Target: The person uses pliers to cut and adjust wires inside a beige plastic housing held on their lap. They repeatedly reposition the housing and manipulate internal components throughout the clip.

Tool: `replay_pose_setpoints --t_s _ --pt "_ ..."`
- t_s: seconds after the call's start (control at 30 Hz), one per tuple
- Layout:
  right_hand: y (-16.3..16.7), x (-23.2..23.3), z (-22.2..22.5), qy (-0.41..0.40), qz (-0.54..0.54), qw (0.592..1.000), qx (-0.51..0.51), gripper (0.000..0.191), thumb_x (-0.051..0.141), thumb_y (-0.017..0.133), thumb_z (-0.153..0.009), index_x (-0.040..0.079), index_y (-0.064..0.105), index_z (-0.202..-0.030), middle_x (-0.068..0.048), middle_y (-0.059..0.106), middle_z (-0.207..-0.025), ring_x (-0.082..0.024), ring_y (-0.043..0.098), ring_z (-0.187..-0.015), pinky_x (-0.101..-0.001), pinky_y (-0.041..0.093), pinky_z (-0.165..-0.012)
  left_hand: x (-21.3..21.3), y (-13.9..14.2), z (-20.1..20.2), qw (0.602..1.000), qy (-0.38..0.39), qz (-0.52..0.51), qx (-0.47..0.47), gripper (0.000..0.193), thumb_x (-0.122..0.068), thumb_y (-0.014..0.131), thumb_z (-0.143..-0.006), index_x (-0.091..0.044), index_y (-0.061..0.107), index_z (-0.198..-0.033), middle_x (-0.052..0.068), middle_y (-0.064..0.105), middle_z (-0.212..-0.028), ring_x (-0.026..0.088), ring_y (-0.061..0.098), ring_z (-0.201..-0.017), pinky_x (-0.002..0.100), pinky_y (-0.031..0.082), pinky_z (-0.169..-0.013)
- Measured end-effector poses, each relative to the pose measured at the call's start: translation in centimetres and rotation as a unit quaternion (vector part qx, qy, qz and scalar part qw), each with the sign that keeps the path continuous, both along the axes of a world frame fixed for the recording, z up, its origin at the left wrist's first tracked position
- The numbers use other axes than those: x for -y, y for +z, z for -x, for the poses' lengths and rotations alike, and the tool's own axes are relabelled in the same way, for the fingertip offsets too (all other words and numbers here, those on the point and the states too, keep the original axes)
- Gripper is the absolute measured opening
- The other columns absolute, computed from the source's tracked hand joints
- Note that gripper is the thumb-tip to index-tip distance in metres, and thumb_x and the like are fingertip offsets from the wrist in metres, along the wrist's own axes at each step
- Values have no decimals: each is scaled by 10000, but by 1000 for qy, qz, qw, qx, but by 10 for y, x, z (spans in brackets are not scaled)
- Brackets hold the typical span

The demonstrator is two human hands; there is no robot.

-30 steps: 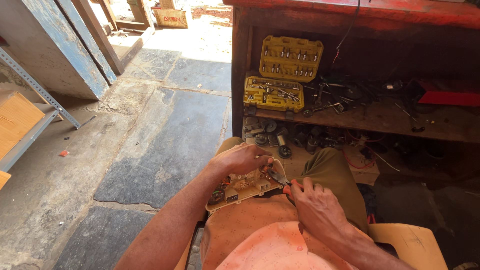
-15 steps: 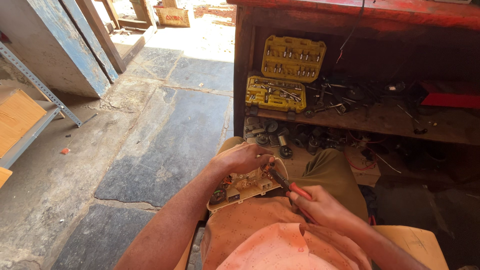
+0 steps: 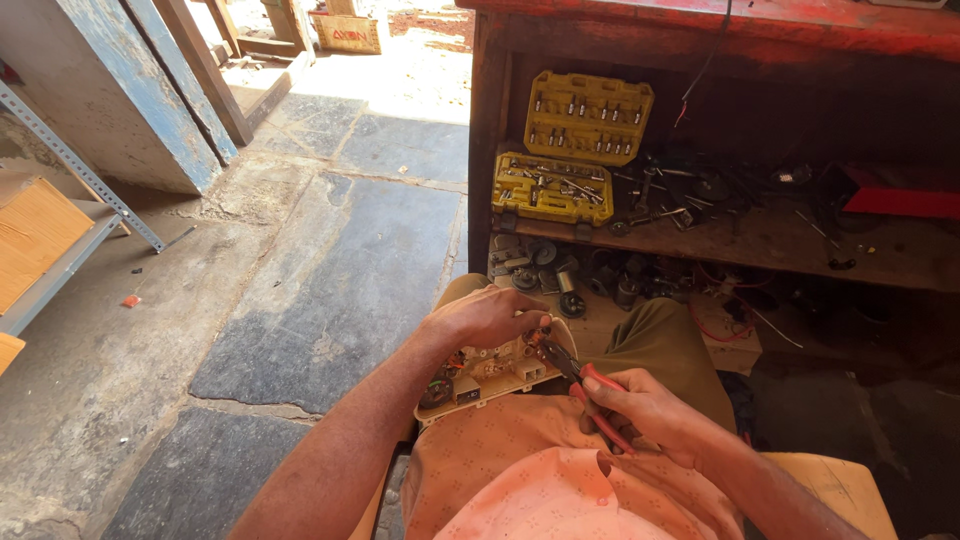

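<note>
A person is sitting with a cream plastic housing (image 3: 490, 370) resting on the lap. The left hand (image 3: 490, 315) is curling closed over the housing's far edge, pinning it down. The right hand (image 3: 645, 410), just to the right of the housing, is gripping the red handles of a pair of pliers (image 3: 580, 380), squeezing them nearly together; the dark nose is touching the housing's upper right corner, right beside the left fingertips. The housing looks light, stiff and brittle, with small fittings showing on its face, so it is probably best held by its outer rim rather than by those parts. Beyond both hands, a wooden shelf (image 3: 780, 240) is carrying an open yellow socket set case (image 3: 570, 160) and scattered dark metal parts
</note>
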State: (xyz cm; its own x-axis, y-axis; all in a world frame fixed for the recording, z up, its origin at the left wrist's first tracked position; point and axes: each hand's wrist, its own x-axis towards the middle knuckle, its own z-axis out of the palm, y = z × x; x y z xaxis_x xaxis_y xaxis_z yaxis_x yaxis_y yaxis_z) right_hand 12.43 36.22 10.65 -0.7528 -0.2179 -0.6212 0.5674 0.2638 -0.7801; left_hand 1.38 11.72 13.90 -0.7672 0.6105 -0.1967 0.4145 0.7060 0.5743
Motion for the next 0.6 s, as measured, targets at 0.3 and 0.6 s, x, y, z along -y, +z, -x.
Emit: replay_pose_setpoints --t_s 0.3,0.6 --pt "-5 -3 2 -18 51 999 -3 387 398 515 -1009 44 590 -870 -48 592 -628 -102 473 -409 -274 350 -371 -3 0 -3 1000 -1 7 10 475 -540 492 -978 -293 663 -1346 84 692 -1309 258 632 -1250 413 477 -1069" --pt "-5 1 -3 68 -98 987 -105 463 359 581 -1010 50 519 -672 -11 456 -514 -123 455 -399 -312 359 -397 0 -3 -3 1000 -18 -8 -23 505 -538 521 -960 -239 693 -1329 131 708 -1281 294 646 -1234 407 484 -1065"
